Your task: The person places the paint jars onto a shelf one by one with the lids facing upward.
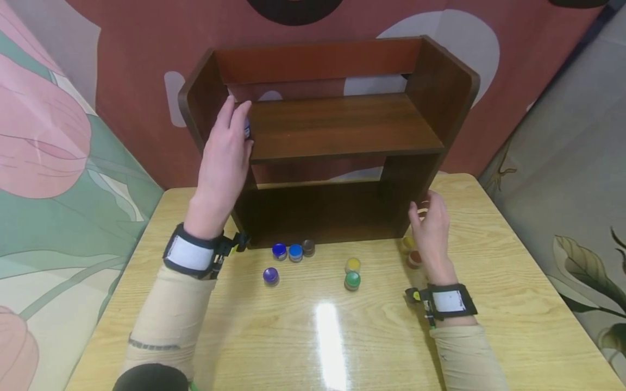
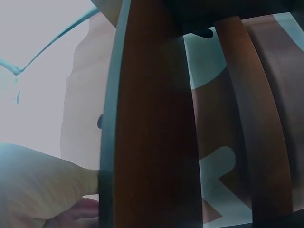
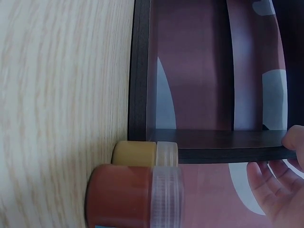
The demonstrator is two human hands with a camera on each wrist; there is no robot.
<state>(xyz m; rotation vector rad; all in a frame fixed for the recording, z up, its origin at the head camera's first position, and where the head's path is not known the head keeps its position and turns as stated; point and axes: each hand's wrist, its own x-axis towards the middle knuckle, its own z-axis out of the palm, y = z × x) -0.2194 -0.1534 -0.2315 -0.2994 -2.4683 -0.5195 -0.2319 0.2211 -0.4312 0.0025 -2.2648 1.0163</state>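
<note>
A small dark wooden shelf unit [image 1: 342,127] stands on the table. At the left end of its upper board, my left hand [image 1: 225,152] holds a small paint jar [image 1: 246,129], mostly hidden behind the fingers; a bluish, white-marked side shows. In the left wrist view the board's edge covers the fingertips and jar. My right hand [image 1: 432,233] grips the unit's right side panel [image 3: 218,154] low down, thumb on one face and fingers on the other. Close to that hand, a yellow jar [image 3: 135,154] and a reddish-brown jar [image 3: 121,194] stand by the panel.
Before the unit's left half stand a dark blue jar [image 1: 279,251], a lighter blue jar [image 1: 295,252], a dark brown jar [image 1: 308,248] and a purple jar [image 1: 271,276]. Farther right are another yellow jar [image 1: 352,265] and a green jar [image 1: 352,281]. Printed cloth [image 1: 132,108] hangs behind.
</note>
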